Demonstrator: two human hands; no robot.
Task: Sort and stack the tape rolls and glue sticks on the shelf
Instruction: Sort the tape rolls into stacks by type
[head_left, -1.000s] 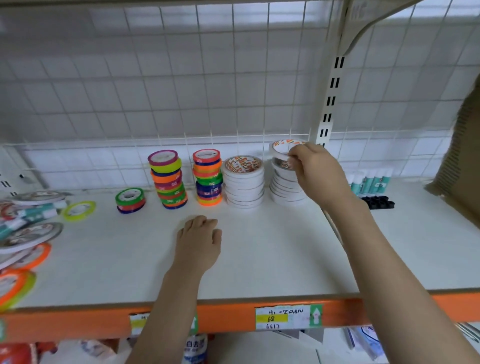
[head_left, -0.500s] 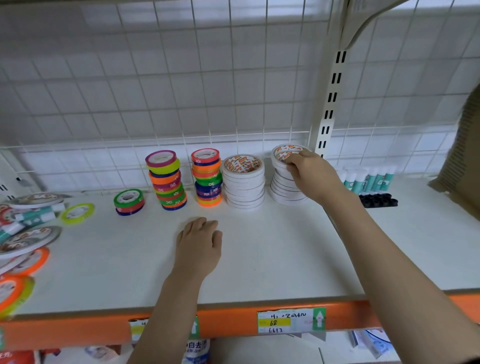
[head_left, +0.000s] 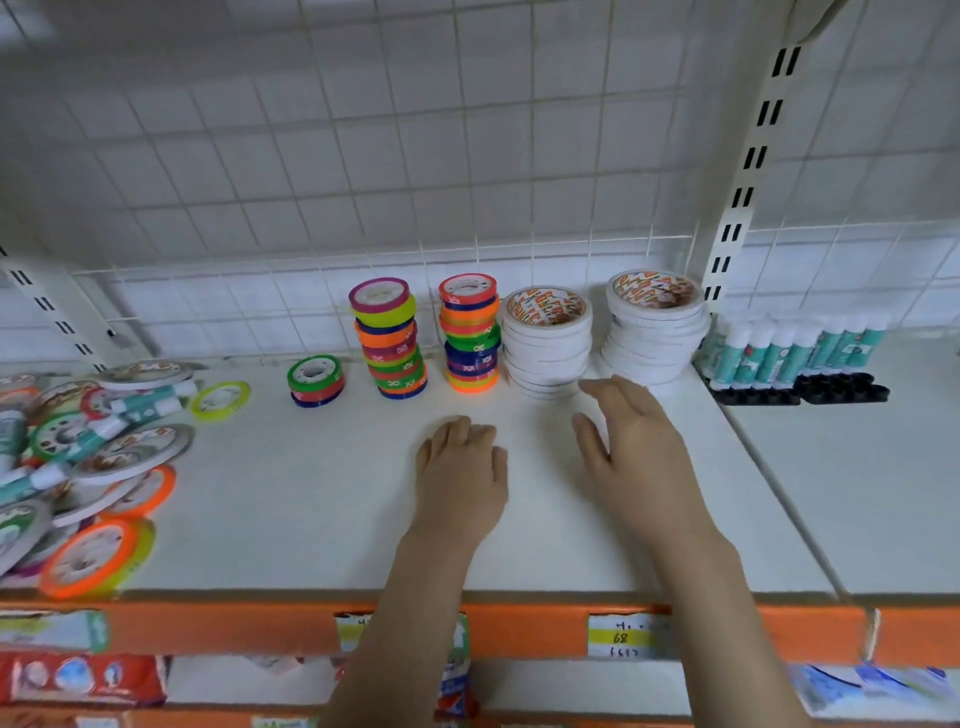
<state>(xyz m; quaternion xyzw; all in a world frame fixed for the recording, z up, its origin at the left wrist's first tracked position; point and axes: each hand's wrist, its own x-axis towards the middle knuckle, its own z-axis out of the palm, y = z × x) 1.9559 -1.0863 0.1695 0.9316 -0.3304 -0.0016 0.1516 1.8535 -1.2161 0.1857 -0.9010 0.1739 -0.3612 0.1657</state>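
Note:
Along the back of the white shelf stand two stacks of white tape rolls, two tall stacks of coloured tape rolls and a short coloured stack. Upright glue sticks stand in a row at the right. My left hand rests flat on the shelf, holding nothing. My right hand hovers with fingers spread just in front of the right white stack, empty. A loose pile of tape rolls and glue sticks lies at the left.
A wire grid backs the shelf, with a slotted upright post behind the right white stack. Black holders sit before the glue sticks. The shelf's orange front edge carries price labels. A lone yellow-green roll lies flat near the pile.
My right hand set the white roll on top of the right stack, let go and drew back toward me with fingers spread. My left hand stayed in place.

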